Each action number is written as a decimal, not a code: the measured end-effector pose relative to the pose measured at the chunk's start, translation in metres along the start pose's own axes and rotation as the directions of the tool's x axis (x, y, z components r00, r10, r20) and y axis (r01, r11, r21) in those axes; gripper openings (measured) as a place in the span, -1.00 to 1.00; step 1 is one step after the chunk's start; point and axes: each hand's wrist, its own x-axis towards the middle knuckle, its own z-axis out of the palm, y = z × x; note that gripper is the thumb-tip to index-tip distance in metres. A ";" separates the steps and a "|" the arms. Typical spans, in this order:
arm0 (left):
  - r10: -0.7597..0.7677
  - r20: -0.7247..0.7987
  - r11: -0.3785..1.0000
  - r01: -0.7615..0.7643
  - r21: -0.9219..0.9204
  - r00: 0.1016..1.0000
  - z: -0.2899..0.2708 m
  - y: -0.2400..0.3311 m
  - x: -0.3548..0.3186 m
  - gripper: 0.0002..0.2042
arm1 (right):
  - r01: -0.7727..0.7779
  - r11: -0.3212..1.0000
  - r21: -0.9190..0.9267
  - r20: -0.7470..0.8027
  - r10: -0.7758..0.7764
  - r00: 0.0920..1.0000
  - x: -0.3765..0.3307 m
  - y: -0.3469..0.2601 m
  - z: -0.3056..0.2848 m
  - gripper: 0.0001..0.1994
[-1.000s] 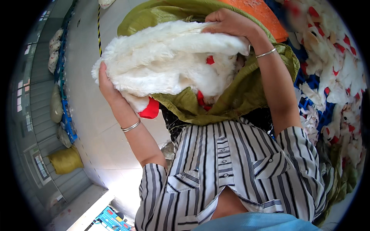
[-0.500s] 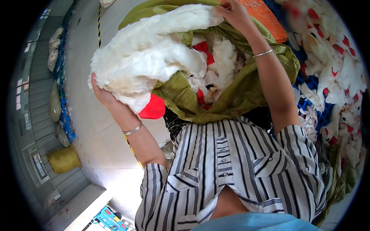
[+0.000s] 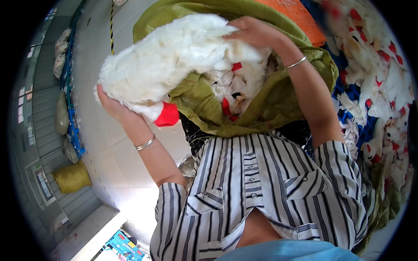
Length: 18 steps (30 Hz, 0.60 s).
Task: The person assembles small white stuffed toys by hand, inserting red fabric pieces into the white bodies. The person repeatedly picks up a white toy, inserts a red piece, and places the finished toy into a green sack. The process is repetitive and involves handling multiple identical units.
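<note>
A long white plush toy cover (image 3: 148, 58) with a red cloth piece (image 3: 167, 115) at its lower end stretches between my hands, over the left part of an open olive-green woven sack (image 3: 196, 98). My left hand (image 3: 114, 104) grips its left end from below, most fingers hidden behind the fur. Over at the plush's right end, my right hand (image 3: 254, 32) grasps the fur, its fingers bent into the pile. White fur near that hand is blurred. Inside the sack lie more white plush pieces (image 3: 244, 85) with red and black parts.
To the right, a large heap of white and red plush pieces (image 3: 379, 87) lies on blue plastic pallets (image 3: 352, 93). Behind the sack is an orange sheet or bag (image 3: 291, 15). A yellow bundle (image 3: 72, 177) and several other sacks stand along the left side.
My right hand has come down and left, from pinching the plush's far tip to grasping it lower over the sack. My left hand has shifted slightly left; the red piece moved up with the plush.
</note>
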 end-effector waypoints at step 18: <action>-0.384 0.369 0.913 0.287 0.291 0.847 0.036 -0.114 -0.026 -0.65 | -0.038 0.994 -0.105 0.282 0.066 0.957 0.004 0.012 0.087 -0.46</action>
